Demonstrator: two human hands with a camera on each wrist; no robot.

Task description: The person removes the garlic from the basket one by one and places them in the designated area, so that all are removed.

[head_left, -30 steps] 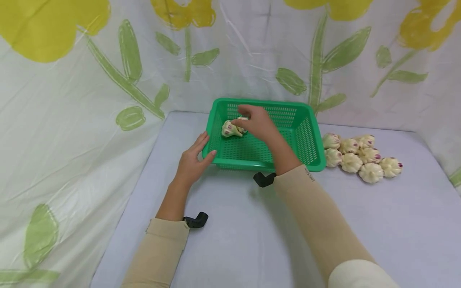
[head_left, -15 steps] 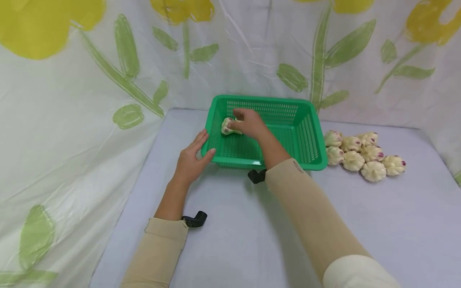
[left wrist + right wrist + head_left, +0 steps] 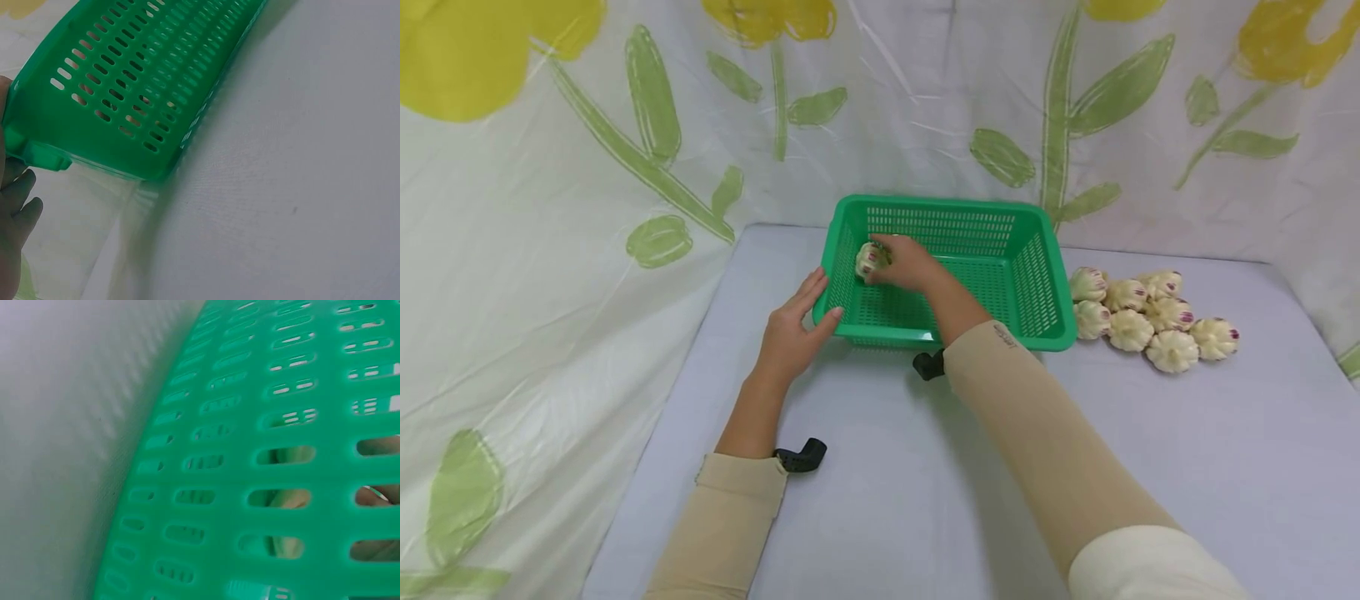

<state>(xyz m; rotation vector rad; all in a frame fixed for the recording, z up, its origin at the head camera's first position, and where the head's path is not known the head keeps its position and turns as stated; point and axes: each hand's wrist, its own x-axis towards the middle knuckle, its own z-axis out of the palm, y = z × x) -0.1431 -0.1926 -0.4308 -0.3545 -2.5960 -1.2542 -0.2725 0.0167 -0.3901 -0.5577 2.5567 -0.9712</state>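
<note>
A green slotted plastic basket [image 3: 895, 335] stands at the back of the table. Inside its left end, my right hand [image 3: 908, 265] holds a white garlic bulb [image 3: 867, 260] with purple marks, thumb in front and fingers behind. The hand covers whatever lies just right of that bulb. Through the slots in the right wrist view, bits of fingers [image 3: 378, 447] and of something pale show. My left hand [image 3: 792, 335] rests against the basket's left front corner, fingers straight along the side and thumb by the front rim. In the left wrist view, its fingers [image 3: 22, 197] are below the rim.
Several garlic bulbs [image 3: 1168, 315] lie grouped on the white table [image 3: 880, 500], right of the basket. Behind and to the left hangs a white sheet [image 3: 910, 108] with printed yellow flowers. Black devices [image 3: 802, 456] are strapped at both wrists.
My right hand has moved left and down inside the basket, from spread fingers above two garlic bulbs to fingers around the left one. The left hand stays at the corner.
</note>
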